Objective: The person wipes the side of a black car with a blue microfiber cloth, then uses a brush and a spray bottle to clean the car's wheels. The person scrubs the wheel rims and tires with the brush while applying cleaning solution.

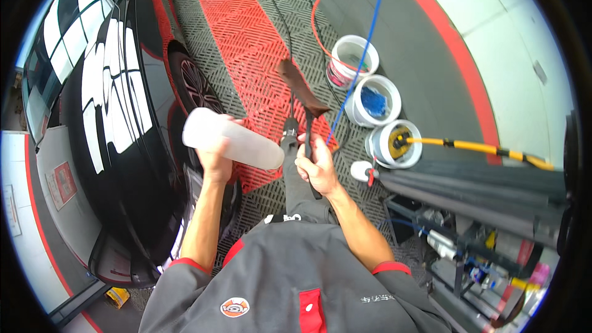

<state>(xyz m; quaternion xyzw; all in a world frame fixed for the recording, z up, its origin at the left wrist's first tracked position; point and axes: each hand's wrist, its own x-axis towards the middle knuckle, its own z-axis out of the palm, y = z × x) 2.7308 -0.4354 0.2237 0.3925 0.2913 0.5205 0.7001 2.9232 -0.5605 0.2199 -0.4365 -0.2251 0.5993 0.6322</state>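
My left hand (215, 161) is wrapped around a whitish translucent plastic bottle (249, 143), which lies tilted across the front of me. Its lower right end comes close to my right hand (319, 166). That hand grips the black handle of a brush (303, 88), whose long brown head points up and away over the floor. The brush head is a little blurred. To my left stands a glossy black car (134, 157), and its front wheel (196, 81) shows just beyond the bottle. Both hands are apart from the car.
Three white buckets (400, 101) stand in a row at right, one with a yellow-handled tool (458, 144) in it. Blue (370, 46) and red (319, 4) hoses hang nearby. A cluttered rack (458, 245) is at lower right. Red and grey grating (245, 32) covers the floor.
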